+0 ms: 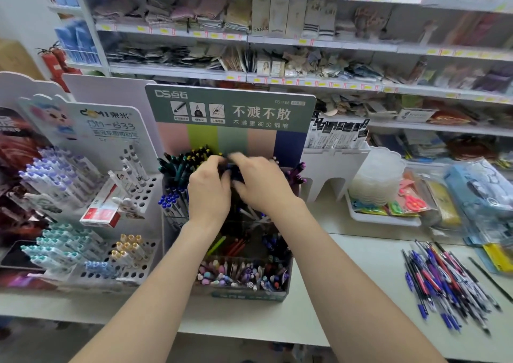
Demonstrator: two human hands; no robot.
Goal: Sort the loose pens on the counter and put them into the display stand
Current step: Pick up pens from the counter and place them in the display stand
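A tiered display stand (pixel 231 113) with a green header card stands at the middle of the counter, its compartments full of pens. Both my hands reach into its upper tiers. My left hand (pixel 208 187) and my right hand (pixel 259 182) meet over a bunch of dark blue pens (pixel 234 172), fingers curled round it; motion blur hides the exact grip. A heap of loose pens (pixel 444 282), blue, red and black, lies on the counter at the right.
A white stand (pixel 83 190) of purple and teal pens sits left of the display, with a red box (pixel 101 210) on it. At the right are a white tray (pixel 385 218) of plastic goods and packaged items (pixel 480 196). Stocked shelves fill the background.
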